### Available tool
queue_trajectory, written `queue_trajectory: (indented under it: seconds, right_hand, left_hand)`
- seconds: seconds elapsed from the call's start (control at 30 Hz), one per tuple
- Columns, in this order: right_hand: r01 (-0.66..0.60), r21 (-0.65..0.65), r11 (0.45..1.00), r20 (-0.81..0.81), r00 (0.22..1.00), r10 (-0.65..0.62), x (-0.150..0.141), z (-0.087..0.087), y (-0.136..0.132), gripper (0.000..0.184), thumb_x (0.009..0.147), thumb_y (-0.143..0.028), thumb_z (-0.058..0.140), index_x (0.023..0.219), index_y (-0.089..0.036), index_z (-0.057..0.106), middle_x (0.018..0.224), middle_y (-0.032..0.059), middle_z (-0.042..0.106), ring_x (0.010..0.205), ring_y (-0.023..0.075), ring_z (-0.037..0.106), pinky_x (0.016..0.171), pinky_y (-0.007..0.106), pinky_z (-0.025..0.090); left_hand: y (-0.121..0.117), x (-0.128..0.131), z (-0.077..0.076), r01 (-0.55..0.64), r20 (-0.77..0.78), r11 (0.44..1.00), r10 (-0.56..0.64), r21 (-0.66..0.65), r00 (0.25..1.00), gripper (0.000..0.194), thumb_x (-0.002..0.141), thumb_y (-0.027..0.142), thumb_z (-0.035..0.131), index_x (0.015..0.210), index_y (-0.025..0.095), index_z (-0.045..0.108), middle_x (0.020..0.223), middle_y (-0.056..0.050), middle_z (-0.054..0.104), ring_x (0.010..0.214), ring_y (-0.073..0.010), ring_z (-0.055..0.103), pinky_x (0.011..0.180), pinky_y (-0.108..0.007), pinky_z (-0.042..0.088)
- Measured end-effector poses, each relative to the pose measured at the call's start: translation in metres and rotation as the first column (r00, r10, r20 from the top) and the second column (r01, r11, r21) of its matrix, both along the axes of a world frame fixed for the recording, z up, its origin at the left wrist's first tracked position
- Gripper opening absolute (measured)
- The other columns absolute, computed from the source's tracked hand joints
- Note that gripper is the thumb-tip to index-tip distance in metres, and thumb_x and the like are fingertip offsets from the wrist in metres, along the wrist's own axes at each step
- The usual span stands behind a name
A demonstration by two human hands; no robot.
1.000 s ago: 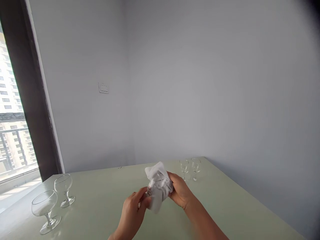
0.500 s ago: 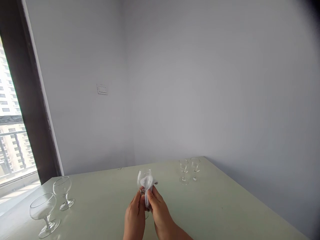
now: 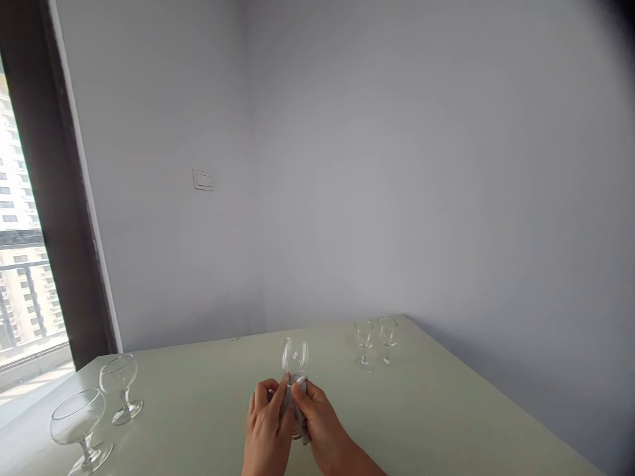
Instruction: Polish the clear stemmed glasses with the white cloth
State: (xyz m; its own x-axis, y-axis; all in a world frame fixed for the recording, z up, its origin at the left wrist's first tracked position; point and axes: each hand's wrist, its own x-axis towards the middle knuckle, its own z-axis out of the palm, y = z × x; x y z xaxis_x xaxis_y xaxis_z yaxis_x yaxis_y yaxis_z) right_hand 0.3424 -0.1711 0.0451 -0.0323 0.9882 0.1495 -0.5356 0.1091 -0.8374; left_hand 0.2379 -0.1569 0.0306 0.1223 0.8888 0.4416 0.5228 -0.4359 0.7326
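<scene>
A small clear stemmed glass [image 3: 294, 355] stands upright above the pale green table [image 3: 198, 403], held low down by both my hands. My left hand [image 3: 266, 430] is closed round its stem from the left. My right hand [image 3: 317, 426] is closed on a white cloth [image 3: 297, 413] bunched about the stem and foot of the glass. Only the bowl of the glass shows above my fingers; the foot is hidden.
Two wide round-bowled glasses [image 3: 79, 423] [image 3: 118, 387] stand at the table's left edge. Two small stemmed glasses [image 3: 364, 344] [image 3: 387, 338] stand at the far right near the grey wall. A dark window frame [image 3: 54, 198] rises at the left.
The cloth first wrapped the whole glass, then slid down off the bowl to the stem. My hands have come together low on the glass, and the bowl now stands bare.
</scene>
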Motion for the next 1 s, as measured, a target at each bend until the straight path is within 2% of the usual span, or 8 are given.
queue_trajectory:
  seconds: [0.17,0.33,0.4,0.47,0.63,0.8,0.9,1.0]
  right_hand:
    - [-0.175,0.022,0.984,-0.089,0.980,0.177,0.007,0.006,-0.003,0.038,0.068,-0.051,0.070,0.071,-0.014,0.063,0.059,-0.0011,0.052,0.056,0.0106,0.046,0.056,0.024,0.033]
    - [-0.338,-0.025,0.941,-0.220,0.920,0.325,0.005,-0.004,-0.003,0.035,0.068,-0.047,0.071,0.072,-0.013,0.064,0.056,-0.0014,0.052,0.054,0.0125,0.049,0.059,0.027,0.038]
    - [-0.330,-0.044,0.943,-0.205,0.927,0.315,0.004,-0.008,-0.001,0.036,0.069,-0.048,0.070,0.074,-0.013,0.064,0.055,-0.0011,0.053,0.054,0.0130,0.051,0.061,0.028,0.039]
    - [-0.305,-0.066,0.950,-0.142,0.945,0.294,0.004,-0.009,0.001,0.040,0.068,-0.052,0.069,0.074,-0.012,0.064,0.056,-0.0008,0.053,0.052,0.0127,0.051,0.058,0.028,0.040]
    - [-0.156,-0.052,0.986,0.256,0.953,0.164,0.006,-0.015,0.012,0.055,0.066,-0.067,0.060,0.070,-0.012,0.062,0.053,-0.0015,0.047,0.044,0.0105,0.043,0.045,0.026,0.034]
    - [0.023,-0.037,0.999,0.391,0.920,-0.007,0.017,-0.025,0.022,0.053,0.060,-0.067,0.064,0.063,-0.014,0.058,0.051,-0.0050,0.039,0.046,0.0080,0.033,0.044,0.023,0.028]
    - [0.132,-0.042,0.990,0.425,0.900,-0.102,0.024,-0.026,0.026,0.052,0.068,-0.068,0.055,0.064,-0.016,0.056,0.053,-0.0050,0.036,0.049,0.0092,0.033,0.047,0.023,0.030]
    - [0.174,0.038,0.984,0.534,0.829,-0.167,0.024,-0.021,0.023,0.056,0.082,-0.066,0.033,0.063,-0.017,0.053,0.052,-0.0052,0.030,0.048,0.0106,0.031,0.047,0.025,0.030]
  left_hand:
    - [0.001,-0.002,0.008,0.216,0.315,0.952,-0.141,-0.217,0.939,0.041,0.083,0.050,0.042,0.106,0.025,0.065,0.123,-0.009,0.050,0.119,-0.0272,0.042,0.100,-0.045,0.035]
    - [-0.005,-0.007,0.022,0.684,0.820,0.643,-0.149,-0.344,0.552,0.038,0.080,0.041,0.057,0.112,0.021,0.061,0.117,-0.009,0.061,0.111,-0.0238,0.054,0.093,-0.035,0.044]
    - [-0.003,-0.008,0.025,0.722,0.861,0.619,-0.139,-0.309,0.489,0.034,0.077,0.035,0.063,0.107,0.019,0.062,0.113,-0.010,0.064,0.106,-0.0234,0.057,0.089,-0.033,0.046]
    - [0.001,-0.008,0.025,0.701,0.861,0.639,-0.116,-0.317,0.494,0.031,0.074,0.033,0.067,0.100,0.017,0.064,0.105,-0.010,0.067,0.096,-0.0226,0.062,0.082,-0.032,0.048]
    - [0.016,-0.013,0.020,0.531,0.741,0.721,-0.036,-0.445,0.671,0.043,0.063,0.044,0.074,0.093,0.015,0.065,0.084,-0.008,0.071,0.072,-0.0205,0.065,0.060,-0.028,0.048]
    - [0.028,-0.025,0.017,0.224,0.591,0.874,0.086,-0.431,0.802,0.052,0.052,0.049,0.077,0.089,0.014,0.065,0.057,0.000,0.063,0.062,-0.0178,0.059,0.059,-0.027,0.042]
    - [0.035,-0.031,0.014,0.128,0.574,0.911,0.134,-0.393,0.808,0.056,0.053,0.051,0.076,0.093,0.015,0.061,0.040,0.010,0.045,0.045,-0.0136,0.046,0.050,-0.025,0.033]
    - [0.039,-0.033,0.009,0.079,0.589,0.932,0.157,-0.355,0.793,0.055,0.055,0.051,0.074,0.095,0.018,0.055,0.042,0.010,0.047,0.044,-0.0127,0.045,0.052,-0.025,0.033]
